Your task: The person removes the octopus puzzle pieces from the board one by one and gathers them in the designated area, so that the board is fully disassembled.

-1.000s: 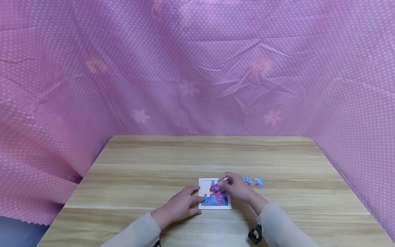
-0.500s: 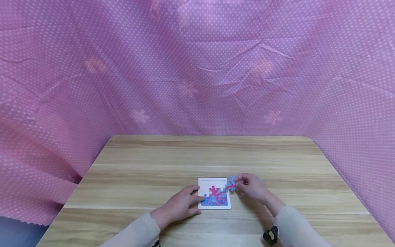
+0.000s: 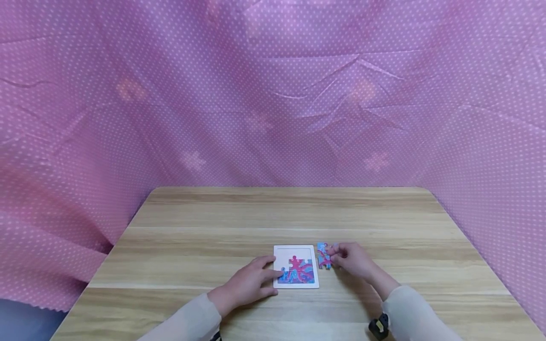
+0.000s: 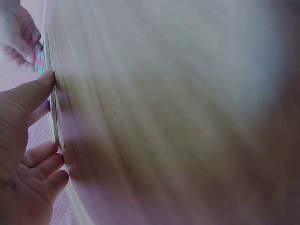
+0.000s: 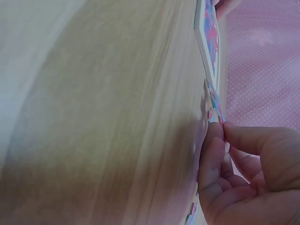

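Note:
A white square puzzle board lies on the table. Part of a pink octopus picture fills its lower portion, while the bare white backing shows along the top and upper left. My left hand rests at the board's left edge with fingers spread, one fingertip over the picture; the left wrist view shows the left hand touching the thin edge. Just right of the board, my right hand pinches a blue and pink puzzle piece between thumb and index finger, tilted in the right wrist view.
Another puzzle piece lies on the table beside the right hand, partly cut off in the right wrist view. The wooden table is enclosed by a pink dotted cloth at the back and sides.
My right hand has moved right, off the board, taking a puzzle piece out of the picture's upper right; more white backing shows there. The left hand stays in place.

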`<state>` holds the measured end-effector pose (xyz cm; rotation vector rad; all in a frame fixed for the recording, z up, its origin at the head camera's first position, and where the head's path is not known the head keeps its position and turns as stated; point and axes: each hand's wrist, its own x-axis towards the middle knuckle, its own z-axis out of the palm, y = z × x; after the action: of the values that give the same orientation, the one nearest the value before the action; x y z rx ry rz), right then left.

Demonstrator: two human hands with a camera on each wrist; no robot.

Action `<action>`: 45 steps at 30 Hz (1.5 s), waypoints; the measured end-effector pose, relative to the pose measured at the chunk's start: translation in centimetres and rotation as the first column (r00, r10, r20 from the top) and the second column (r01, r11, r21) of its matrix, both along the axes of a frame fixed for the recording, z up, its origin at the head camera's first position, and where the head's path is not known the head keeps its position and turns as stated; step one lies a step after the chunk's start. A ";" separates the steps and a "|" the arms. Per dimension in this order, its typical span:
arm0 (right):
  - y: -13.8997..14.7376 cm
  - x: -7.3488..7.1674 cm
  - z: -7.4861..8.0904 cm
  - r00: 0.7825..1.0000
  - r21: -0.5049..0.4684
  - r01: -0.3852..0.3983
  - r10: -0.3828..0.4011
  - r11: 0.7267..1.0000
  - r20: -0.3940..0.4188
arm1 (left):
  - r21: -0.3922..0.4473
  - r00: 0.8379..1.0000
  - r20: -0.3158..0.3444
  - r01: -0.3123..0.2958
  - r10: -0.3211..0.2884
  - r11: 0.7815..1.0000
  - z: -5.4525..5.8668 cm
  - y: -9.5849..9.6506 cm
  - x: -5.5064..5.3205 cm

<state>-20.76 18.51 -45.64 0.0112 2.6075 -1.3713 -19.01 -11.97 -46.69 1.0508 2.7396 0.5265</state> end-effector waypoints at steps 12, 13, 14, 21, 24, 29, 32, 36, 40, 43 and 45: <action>-0.2 0.0 0.1 1.000 0.085 -0.002 0.002 0.996 0.003 | -0.001 1.000 0.006 -0.004 0.004 1.000 0.0 0.0 0.0; -0.2 0.0 0.2 1.000 0.099 -0.005 0.006 0.995 -0.004 | -0.004 1.000 0.007 -0.004 0.004 1.000 0.0 0.0 0.0; -0.2 -0.1 0.3 1.000 0.115 -0.011 0.012 0.993 -0.013 | -0.005 1.000 0.007 -0.004 0.004 1.000 0.0 0.0 0.1; -0.3 -0.3 0.8 1.000 0.118 -0.022 0.021 0.993 0.011 | -0.002 1.000 0.003 -0.008 0.008 1.000 0.1 0.3 0.3; -0.5 -0.4 0.9 0.999 0.086 -0.044 0.044 0.995 0.002 | -0.008 1.000 -0.009 -0.005 0.005 1.000 0.1 0.5 0.4; -1.1 -0.5 0.9 0.995 0.045 -0.088 0.090 0.995 -0.049 | -0.016 1.000 -0.012 -0.007 0.007 1.000 0.2 0.8 0.5; -1.9 -0.5 0.8 0.994 -0.028 -0.108 0.106 0.994 -0.040 | -0.013 1.000 -0.009 -0.009 0.009 1.000 0.3 0.7 0.7; -3.3 -0.2 0.8 0.993 -0.063 -0.120 0.119 0.991 -0.020 | -0.004 0.999 -0.033 0.000 0.000 1.000 0.3 0.6 1.1; -4.5 0.1 0.9 0.988 -0.028 -0.152 0.151 0.988 -0.013 | 0.005 0.998 -0.063 0.018 -0.017 1.000 0.4 0.7 1.5; -5.1 0.3 1.0 0.983 -0.027 -0.184 0.183 0.983 -0.012 | 0.001 0.996 -0.080 0.032 -0.032 0.999 0.5 1.0 1.9; -5.4 0.5 1.0 0.980 -0.023 -0.201 0.201 0.979 -0.012 | 0.001 0.995 -0.091 0.042 -0.042 0.999 0.5 1.2 2.1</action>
<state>-20.29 13.11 -44.64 -0.2563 2.5188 -1.3335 -16.90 -10.74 -46.19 1.1580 2.7883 0.4875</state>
